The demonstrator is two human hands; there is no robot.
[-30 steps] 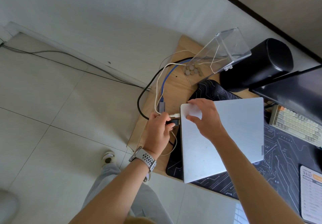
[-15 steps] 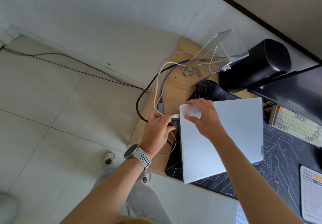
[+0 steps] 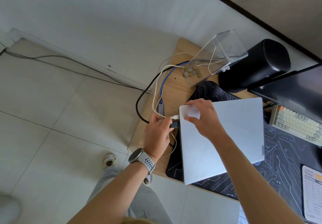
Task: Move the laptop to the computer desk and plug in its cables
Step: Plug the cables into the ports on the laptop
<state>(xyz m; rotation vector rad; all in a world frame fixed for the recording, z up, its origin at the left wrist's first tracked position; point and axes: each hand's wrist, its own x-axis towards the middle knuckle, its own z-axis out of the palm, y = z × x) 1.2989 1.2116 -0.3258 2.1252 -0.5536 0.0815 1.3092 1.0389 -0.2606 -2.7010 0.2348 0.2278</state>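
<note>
A closed silver laptop (image 3: 226,136) lies on a black patterned desk mat (image 3: 282,168) on the wooden desk (image 3: 174,91). My right hand (image 3: 203,117) rests on the laptop's far left corner, fingers curved over its edge. My left hand (image 3: 158,133) pinches the black cable's plug (image 3: 174,124) against the laptop's left side. Just above it a white cable plug (image 3: 175,117) sits at the same edge. A blue cable with a grey adapter (image 3: 160,108) lies loose on the desk nearby.
A clear plastic box (image 3: 221,53) with coins beside it, a black cylindrical speaker (image 3: 257,65), a monitor (image 3: 296,91) and a keyboard (image 3: 296,124) stand behind and right of the laptop. A card (image 3: 311,194) lies at the mat's right. Tiled floor (image 3: 52,119) is left of the desk.
My left hand has shifted slightly toward the laptop's edge with the black plug. The right hand and laptop stay in place.
</note>
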